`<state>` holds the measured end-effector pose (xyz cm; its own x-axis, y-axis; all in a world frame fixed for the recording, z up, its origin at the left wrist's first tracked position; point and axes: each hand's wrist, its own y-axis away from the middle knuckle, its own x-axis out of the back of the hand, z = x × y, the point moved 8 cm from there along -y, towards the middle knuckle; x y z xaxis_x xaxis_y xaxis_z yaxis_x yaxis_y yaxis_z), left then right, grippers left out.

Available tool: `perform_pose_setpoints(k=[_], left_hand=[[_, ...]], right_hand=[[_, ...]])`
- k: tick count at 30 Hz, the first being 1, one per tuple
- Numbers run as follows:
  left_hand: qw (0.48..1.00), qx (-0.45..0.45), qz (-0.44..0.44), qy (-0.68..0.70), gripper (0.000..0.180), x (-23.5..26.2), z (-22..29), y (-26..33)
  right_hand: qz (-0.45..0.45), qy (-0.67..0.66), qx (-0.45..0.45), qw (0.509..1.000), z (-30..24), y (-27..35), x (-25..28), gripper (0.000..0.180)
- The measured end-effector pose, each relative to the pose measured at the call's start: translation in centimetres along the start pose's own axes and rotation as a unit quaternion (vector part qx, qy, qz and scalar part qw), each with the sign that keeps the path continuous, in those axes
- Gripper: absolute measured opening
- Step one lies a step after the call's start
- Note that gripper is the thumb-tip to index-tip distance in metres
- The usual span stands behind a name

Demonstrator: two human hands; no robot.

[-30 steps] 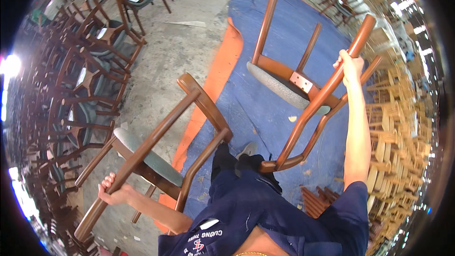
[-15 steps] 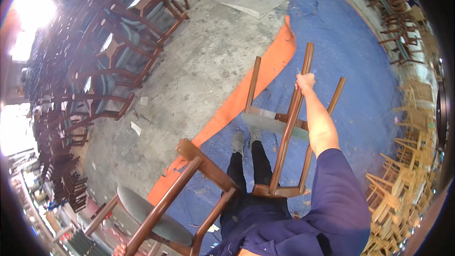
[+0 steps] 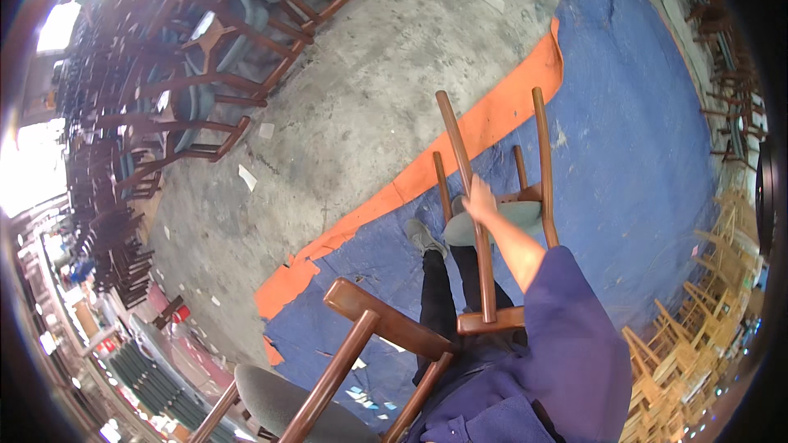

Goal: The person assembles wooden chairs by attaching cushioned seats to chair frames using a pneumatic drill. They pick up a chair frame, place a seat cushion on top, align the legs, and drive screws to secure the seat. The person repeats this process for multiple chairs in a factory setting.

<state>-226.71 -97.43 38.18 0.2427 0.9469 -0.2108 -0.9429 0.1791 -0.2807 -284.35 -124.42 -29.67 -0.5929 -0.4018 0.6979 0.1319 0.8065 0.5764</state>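
Note:
My right hand (image 3: 480, 198) is closed around a brown wooden leg of a chair (image 3: 466, 152). This chair hangs in front of my legs, its legs pointing away from me and its grey-green seat (image 3: 492, 223) partly behind my forearm. At my left side is a second wooden chair (image 3: 390, 320) with a grey padded seat (image 3: 287, 402). Its lower part runs past the bottom edge of the picture. My left hand is out of the picture, so its hold on that chair cannot be seen.
Blue sheeting (image 3: 632, 156) with an orange strip (image 3: 394, 195) lies on the concrete floor (image 3: 353, 107). Rows of dark wooden chairs (image 3: 222, 57) stand at the left. Light wooden frames (image 3: 681, 344) are piled at the right, with more chairs (image 3: 730, 57) at the far right.
The chair in my right hand has turned, its legs swinging leftward. My feet have shifted in a step. The left chair sits lower and further right, and my left hand has left the picture.

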Motion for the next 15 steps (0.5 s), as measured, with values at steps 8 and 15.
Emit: perform_pose_setpoints(k=[8,15], left_hand=[[0.992,0.001,0.099,0.078,0.021,12.8,3.3,-1.7],[0.959,-0.001,0.212,0.191,0.014,21.3,-0.6,-3.7]], right_hand=[[-0.366,0.203,-0.057,0.906,7.0,24.8,5.6,0.104],[-0.209,0.219,0.092,0.949,-12.7,17.3,20.3,0.048]])
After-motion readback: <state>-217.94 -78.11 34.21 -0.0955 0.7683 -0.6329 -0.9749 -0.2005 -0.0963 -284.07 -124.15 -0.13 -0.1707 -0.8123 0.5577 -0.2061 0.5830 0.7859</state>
